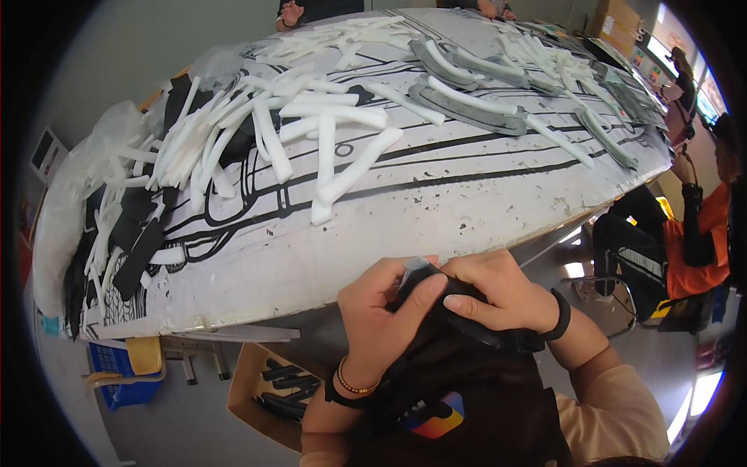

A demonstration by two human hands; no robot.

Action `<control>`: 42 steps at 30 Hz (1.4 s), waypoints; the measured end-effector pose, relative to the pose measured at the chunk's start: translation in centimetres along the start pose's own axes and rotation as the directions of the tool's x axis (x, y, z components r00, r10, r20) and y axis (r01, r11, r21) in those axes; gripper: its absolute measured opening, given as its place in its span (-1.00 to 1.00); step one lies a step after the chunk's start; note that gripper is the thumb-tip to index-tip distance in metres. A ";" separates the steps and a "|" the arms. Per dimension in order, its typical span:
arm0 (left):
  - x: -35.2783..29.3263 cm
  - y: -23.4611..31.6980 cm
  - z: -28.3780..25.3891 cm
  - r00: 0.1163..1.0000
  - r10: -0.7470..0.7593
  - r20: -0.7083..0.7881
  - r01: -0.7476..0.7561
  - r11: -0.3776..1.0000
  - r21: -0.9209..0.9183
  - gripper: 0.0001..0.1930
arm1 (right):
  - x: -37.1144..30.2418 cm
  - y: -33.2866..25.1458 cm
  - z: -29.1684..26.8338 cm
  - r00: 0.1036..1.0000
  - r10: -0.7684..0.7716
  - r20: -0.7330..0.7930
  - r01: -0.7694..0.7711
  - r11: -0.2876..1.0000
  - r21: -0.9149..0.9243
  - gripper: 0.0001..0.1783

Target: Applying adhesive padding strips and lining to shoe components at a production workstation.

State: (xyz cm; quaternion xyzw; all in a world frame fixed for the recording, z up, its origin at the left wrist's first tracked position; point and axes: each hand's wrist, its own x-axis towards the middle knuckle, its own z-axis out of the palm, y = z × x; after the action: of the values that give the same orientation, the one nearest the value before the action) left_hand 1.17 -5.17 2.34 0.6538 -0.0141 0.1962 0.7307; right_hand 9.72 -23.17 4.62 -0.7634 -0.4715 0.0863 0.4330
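Note:
My left hand and my right hand are close together at the table's near edge, in front of my dark apron. Both are closed around a black flexible strip, with the thumbs pressed on top. One greyish end of it pokes up by my left fingers. Its other end hangs below my right hand, toward the wrist. My fingers hide much of its middle, and the exact kind of piece cannot be made out.
White foam strips lie heaped across the table. Curved grey pieces rest farther back, some with foam strips on them. Black pieces and clear plastic bags are left. Below are a cardboard box and blue crate. People sit nearby.

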 end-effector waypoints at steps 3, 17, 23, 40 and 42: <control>-0.4 0.2 -0.3 0.993 -0.122 -0.009 0.120 0.988 -0.101 -0.77 | 0.2 0.1 0.0 1.000 -0.010 0.022 0.011 1.000 -0.004 -0.61; 0.1 0.9 -0.8 0.991 -0.108 0.075 0.108 0.994 0.004 -0.74 | -0.8 -0.4 -0.8 0.999 -0.022 0.034 0.023 0.999 -0.036 -0.62; 0.7 1.2 -1.2 0.969 -0.195 0.152 0.228 0.943 -0.243 -0.68 | -1.0 -0.2 -1.1 0.994 0.101 0.044 -0.099 0.994 -0.040 -0.63; 0.6 -0.7 -1.2 0.995 -0.002 -0.103 0.007 0.999 0.043 -0.79 | -1.5 1.3 -0.4 0.974 0.203 0.104 -0.218 0.962 0.162 -0.50; 0.9 -0.1 -1.3 0.999 -0.047 -0.019 0.049 0.991 0.125 -0.82 | -1.4 1.6 -0.4 0.978 0.187 0.093 -0.200 0.967 0.157 -0.50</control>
State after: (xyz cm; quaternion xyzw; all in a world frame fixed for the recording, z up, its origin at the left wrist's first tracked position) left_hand 1.73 -3.71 2.34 0.6971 0.0198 0.1841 0.6926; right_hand 10.20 -24.74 3.29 -0.7632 -0.4024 0.1963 0.4659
